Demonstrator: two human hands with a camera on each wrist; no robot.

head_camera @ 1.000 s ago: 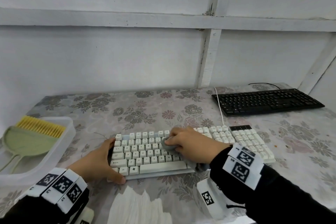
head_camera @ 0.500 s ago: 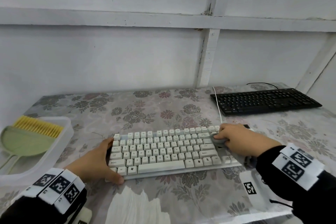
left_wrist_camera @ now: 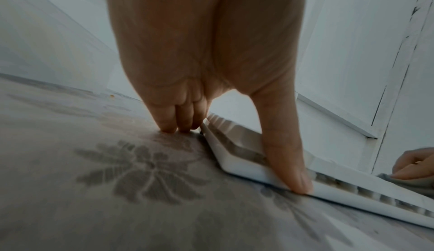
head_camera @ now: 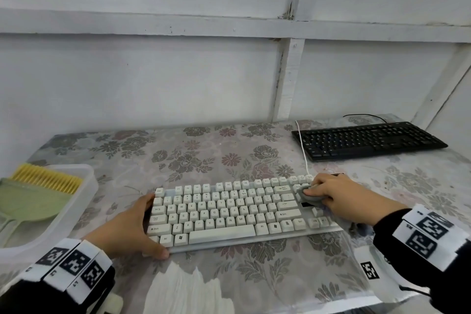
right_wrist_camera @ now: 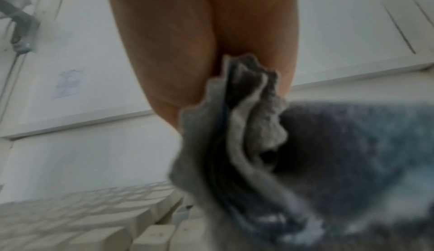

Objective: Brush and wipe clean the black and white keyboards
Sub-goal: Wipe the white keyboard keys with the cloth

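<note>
Head view: green brush (head_camera: 33,199) lies in clear tray (head_camera: 84,201)

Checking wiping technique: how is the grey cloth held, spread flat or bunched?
Bunched: the grey cloth shows stacked folds in the right hand.

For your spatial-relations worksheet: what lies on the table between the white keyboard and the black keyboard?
In the head view, only floral tablecloth and the white cable lie between the white keyboard and the black keyboard; nothing else lies there.

The desk (head_camera: 229,275), covered in floral cloth, carries a white keyboard (head_camera: 229,214) at the front, a black keyboard (head_camera: 367,140) at rear right, and a translucent tray (head_camera: 79,201) at left.
</note>
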